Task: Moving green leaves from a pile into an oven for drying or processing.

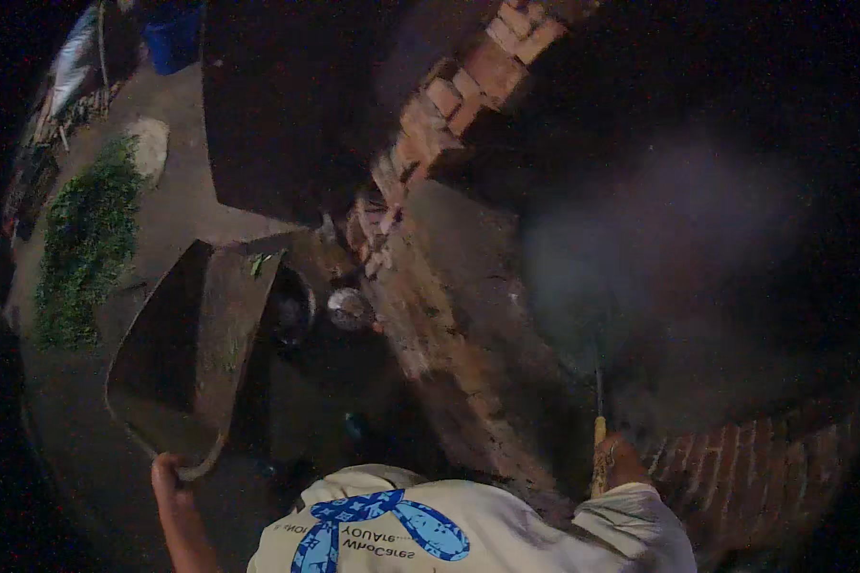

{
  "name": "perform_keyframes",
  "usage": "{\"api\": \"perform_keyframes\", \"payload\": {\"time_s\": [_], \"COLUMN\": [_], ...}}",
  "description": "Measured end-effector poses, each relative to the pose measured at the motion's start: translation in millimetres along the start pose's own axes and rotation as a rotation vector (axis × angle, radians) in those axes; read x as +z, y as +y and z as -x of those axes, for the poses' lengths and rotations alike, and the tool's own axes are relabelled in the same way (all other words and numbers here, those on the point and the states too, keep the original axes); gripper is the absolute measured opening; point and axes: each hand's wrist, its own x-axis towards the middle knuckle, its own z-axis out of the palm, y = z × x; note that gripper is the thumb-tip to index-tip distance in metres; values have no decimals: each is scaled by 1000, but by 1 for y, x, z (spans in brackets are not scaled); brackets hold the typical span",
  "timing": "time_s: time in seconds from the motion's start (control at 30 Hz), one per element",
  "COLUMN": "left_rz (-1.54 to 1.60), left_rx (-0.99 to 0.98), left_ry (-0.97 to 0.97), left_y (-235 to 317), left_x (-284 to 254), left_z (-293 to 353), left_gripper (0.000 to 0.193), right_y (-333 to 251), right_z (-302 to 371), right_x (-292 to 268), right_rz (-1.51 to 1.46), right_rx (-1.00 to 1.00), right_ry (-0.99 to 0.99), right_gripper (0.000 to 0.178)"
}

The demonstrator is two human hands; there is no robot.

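My left hand (pixel 169 470) is closed on the near rim of a large, deep scoop-shaped basket (pixel 236 325), tilted at my left side. A few green leaves (pixel 260 264) cling to the basket's far edge. On the right, my right hand (pixel 625 462) wraps round the light wooden handle of a long thin tool (pixel 599 430). The tool's dark shaft points away from me into pale steam or smoke (pixel 659 248), where its far end is lost. Which kind of tool it is, I cannot tell.
A brick-and-plaster stove-like structure (pixel 459 353) runs diagonally through the middle, with a brick edge (pixel 764 468) at right. Green leaves (pixel 91 239) are heaped on the floor at left, near a blue bucket (pixel 174 43). A round metal vessel (pixel 350 308) stands beside the structure. Much is dark.
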Motion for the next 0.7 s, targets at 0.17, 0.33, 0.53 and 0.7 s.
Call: {"api": "perform_keyframes", "payload": {"time_s": [0.17, 0.33, 0.53, 0.7], "left_rz": [91, 3, 100, 402], "left_rx": [92, 35, 41, 43], "left_ry": [40, 326, 715, 926], "left_y": [42, 63, 70, 92], "left_x": [-60, -90, -148, -220], "left_z": [48, 84, 62, 39], "left_gripper": [39, 17, 43, 46], "right_y": [-50, -141, -399, -641], "right_z": [-29, -46, 24, 113], "right_x": [28, 20, -36, -70], "right_rz": [302, 475, -764, -339], "right_rx": [-167, -831, -421, -632], "right_ry": [149, 262, -646, -675], "right_gripper": [31, 24, 24, 24]}}
